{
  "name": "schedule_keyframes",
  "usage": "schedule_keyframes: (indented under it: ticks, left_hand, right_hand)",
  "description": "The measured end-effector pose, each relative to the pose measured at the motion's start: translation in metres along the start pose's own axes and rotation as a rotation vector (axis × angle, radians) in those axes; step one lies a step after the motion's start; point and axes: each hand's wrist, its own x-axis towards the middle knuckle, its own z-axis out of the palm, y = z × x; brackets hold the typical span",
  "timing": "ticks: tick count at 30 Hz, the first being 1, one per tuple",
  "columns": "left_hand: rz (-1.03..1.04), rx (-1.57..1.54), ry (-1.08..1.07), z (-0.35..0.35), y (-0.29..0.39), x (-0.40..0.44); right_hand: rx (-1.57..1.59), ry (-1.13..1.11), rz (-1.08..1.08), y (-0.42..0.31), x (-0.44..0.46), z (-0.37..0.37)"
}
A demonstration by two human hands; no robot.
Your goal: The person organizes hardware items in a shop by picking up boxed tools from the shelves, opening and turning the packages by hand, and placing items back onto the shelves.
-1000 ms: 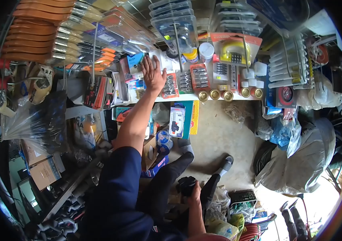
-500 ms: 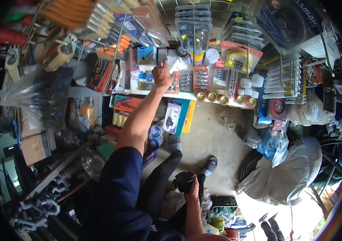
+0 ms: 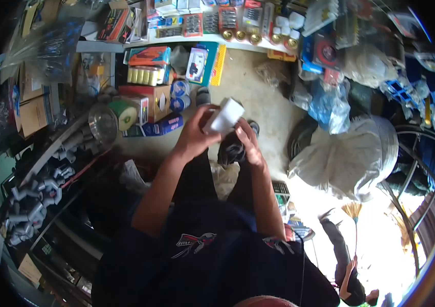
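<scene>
Up in front of my chest, my left hand (image 3: pixel 197 134) is closed around a small white box (image 3: pixel 226 116), its thumb and fingers on the box's sides. My right hand (image 3: pixel 249 142) is right beside it, fingertips close to the lower right of the box. A dark black object (image 3: pixel 231 151) sits against the palm side of my right hand; its kind is not clear. Whether the right fingertips touch the box I cannot tell.
A white shelf (image 3: pixel 207 37) with packaged bits and gold-coloured round tins runs along the far side. Boxes and tape rolls (image 3: pixel 179 96) stand at left. A covered bundle (image 3: pixel 348 156) lies at right. Another person (image 3: pixel 348 276) is near a broom (image 3: pixel 353 211) at lower right.
My left hand has come back from the shelf with a white box. My right hand has risen toward it, with the black object. The view has tilted down.
</scene>
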Motion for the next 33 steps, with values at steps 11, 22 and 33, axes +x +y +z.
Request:
schedule_keyframes:
  ticks: [11, 22, 33]
  left_hand:
    - [0.427, 0.254, 0.143, 0.121, 0.026, -0.173]
    - [0.898, 0.428, 0.137, 0.116, 0.157, -0.175]
    - [0.995, 0.583, 0.173, 0.098, 0.144, -0.241]
  right_hand:
    - [0.454, 0.160, -0.136, -0.084, -0.135, 0.030]
    - [0.376, -0.040, -0.312, -0.117, -0.169, 0.049]
    - [0.319, 0.199, -0.366, -0.139, -0.195, 0.078]
